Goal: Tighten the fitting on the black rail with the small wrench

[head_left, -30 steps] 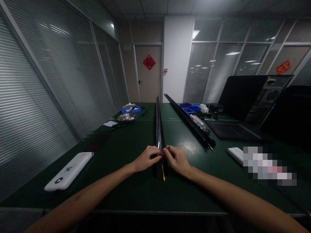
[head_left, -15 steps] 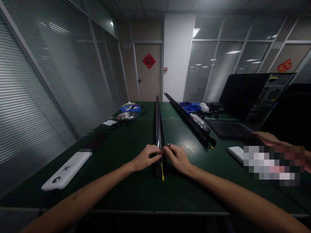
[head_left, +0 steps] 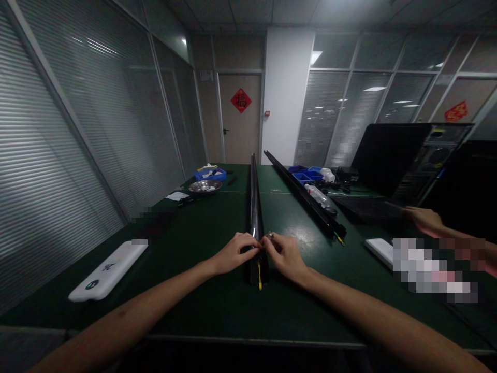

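Note:
A long black rail [head_left: 254,207] runs away from me down the middle of the table. A short yellow wire [head_left: 260,274] comes out of its near end and hangs toward me. My left hand [head_left: 235,254] is closed at the rail's near end, thumb and fingers pinched over its top. My right hand [head_left: 286,256] meets it from the other side, its fingers pinched too. A small shiny bit [head_left: 271,235] shows at the right fingers. What lies between the fingertips of both hands is hidden.
A second black rail [head_left: 306,197] lies slanted on the right, a yellow-green wire [head_left: 340,239] at its end. Beyond stand blue bins [head_left: 306,177] and a bottle [head_left: 318,196]. Left are a metal bowl [head_left: 205,187] and white device [head_left: 111,272]. A co-worker's hand [head_left: 425,220] holds a dark panel [head_left: 367,207].
My hands stay pinched at the same place on the rail. On the right, the co-worker's dark panel has tilted and appears narrower. The whole view has shifted slightly.

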`<move>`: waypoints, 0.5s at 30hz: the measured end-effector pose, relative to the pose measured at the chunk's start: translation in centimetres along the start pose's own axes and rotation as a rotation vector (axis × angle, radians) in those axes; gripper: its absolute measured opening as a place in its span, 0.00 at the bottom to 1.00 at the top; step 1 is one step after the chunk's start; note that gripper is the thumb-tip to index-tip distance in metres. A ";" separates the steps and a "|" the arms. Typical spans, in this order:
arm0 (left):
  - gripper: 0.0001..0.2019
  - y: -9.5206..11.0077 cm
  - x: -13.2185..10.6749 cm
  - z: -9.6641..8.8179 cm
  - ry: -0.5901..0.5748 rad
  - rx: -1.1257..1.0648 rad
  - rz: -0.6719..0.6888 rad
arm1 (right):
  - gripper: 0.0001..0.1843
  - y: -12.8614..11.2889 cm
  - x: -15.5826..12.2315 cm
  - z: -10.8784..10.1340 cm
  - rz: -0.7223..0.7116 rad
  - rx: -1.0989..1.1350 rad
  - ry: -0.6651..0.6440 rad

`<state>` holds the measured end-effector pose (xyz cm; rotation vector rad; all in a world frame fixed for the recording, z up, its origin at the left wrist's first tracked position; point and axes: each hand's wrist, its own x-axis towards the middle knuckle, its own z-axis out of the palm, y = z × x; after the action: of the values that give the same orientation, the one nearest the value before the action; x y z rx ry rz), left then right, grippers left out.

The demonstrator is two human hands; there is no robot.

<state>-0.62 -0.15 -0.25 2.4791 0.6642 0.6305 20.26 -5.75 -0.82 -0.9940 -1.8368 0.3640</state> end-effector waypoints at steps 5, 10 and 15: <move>0.13 0.2 0.0 -0.1 -0.006 -0.006 -0.005 | 0.17 -0.1 0.1 -0.4 -0.063 0.009 -0.062; 0.12 0.1 0.0 -0.2 -0.021 0.007 -0.002 | 0.18 0.2 0.5 -0.7 -0.099 0.047 -0.147; 0.11 0.3 0.0 -0.2 -0.014 0.013 0.002 | 0.18 0.5 0.5 -0.5 -0.104 0.093 -0.137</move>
<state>-0.61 -0.28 0.07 2.4944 0.6620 0.6106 20.84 -5.14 -0.56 -0.8234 -1.9675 0.4598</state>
